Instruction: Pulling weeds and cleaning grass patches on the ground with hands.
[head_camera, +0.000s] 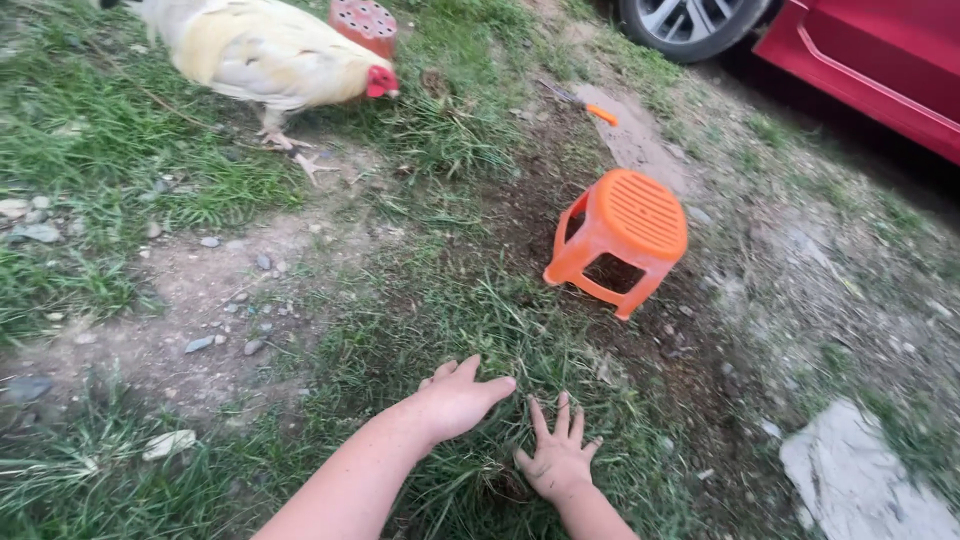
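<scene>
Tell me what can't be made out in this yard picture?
- Head view: what lies under the left hand and right hand; the grass hides it.
- Chicken: tail cut by the top edge.
- Red car: mostly out of frame.
- Orange-handled tool: too small to identify.

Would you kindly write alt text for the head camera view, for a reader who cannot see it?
Two bare hands, the left hand and right hand, press open-palmed into a clump of grass. An orange plastic stool stands just beyond on bare soil, and a pale chicken pecks at upper left, near a red car.
</scene>
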